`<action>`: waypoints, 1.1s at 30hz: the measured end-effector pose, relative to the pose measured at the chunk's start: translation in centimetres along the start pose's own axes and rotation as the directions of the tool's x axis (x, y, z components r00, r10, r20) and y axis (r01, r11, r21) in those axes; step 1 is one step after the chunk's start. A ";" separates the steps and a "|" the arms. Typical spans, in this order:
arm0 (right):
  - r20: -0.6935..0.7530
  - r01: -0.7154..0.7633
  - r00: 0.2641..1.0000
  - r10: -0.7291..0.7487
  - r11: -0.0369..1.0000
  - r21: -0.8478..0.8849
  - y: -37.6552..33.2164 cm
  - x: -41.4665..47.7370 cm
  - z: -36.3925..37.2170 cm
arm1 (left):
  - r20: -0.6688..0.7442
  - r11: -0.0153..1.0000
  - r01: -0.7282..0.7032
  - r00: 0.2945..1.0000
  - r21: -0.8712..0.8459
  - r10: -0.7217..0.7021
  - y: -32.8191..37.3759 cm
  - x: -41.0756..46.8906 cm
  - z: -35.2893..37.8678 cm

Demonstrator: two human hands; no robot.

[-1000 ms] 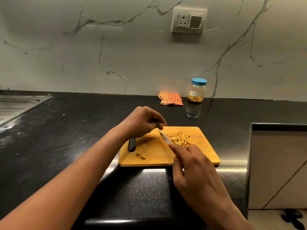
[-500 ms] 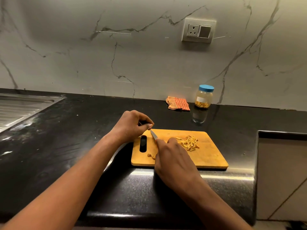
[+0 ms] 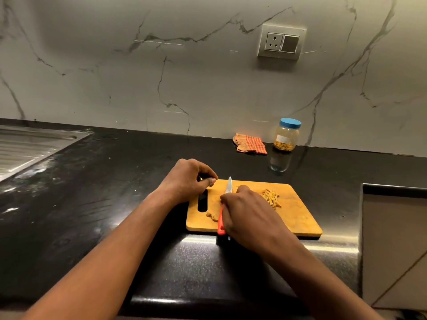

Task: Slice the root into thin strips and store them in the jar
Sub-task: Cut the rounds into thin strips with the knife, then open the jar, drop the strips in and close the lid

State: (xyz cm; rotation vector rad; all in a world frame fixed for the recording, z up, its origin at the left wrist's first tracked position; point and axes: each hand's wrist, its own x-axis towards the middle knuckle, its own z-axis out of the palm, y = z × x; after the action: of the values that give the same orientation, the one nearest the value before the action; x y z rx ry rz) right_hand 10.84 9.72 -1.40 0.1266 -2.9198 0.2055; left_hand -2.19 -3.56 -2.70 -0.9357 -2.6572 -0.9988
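Going L to R: sink (image 3: 34,146) at far left, nothing happening there. Left hand (image 3: 184,181) is curled up at the board's (image 3: 298,218) left end, over the handle slot, fingertips (image 3: 211,181) pinched together. Prob pinching a bit of root, but it's too small to see, so can't tell tbh. A sec ago that hand was further in over the board, w/ the knife tip pointing right at the strip pile.

Root scraps (image 3: 212,216) sit near the board's front-left edge, just beside the knife (image 3: 225,204). Right hand (image 3: 249,213) is wrapped closed round the orange handle, and the blade has swung from angled-at-the-pile to pointing straight away, between the two hands. Reads to me like lining up for the next cut, not scooping yet.

Strips (image 3: 271,198) piled on the board's right half, apart from the hand. Checked cloth (image 3: 250,144) at the back by the wall, jar (image 3: 286,135) beside it, blue lid still on, some strips already inside. So storing isn't finished.

Writing: jar has a white label, blank or too small to read. No brands anywhere.
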 end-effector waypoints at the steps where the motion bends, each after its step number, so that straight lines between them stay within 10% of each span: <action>1: 0.000 0.003 1.000 -0.003 1.000 0.009 0.1 -0.1 0.0 | 0.001 1.000 -0.002 1.000 0.005 0.002 0.0 0.0 0.0; 21: -0.020 0.096 0.995 -0.095 0.988 0.119 1.4 -0.5 0.1 | 0.012 0.999 -0.039 0.999 -0.013 0.039 0.3 -0.7 0.0; 33: -0.303 0.087 0.950 -0.071 0.995 0.041 10.4 2.6 -3.9 | 0.006 0.983 -0.182 0.983 0.033 0.182 4.1 4.4 0.3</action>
State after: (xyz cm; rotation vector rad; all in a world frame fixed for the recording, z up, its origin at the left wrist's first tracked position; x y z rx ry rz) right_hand 8.10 20.32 1.60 0.2015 -2.6001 0.2658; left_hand -3.21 1.21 0.79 -1.1492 -2.5260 -0.9096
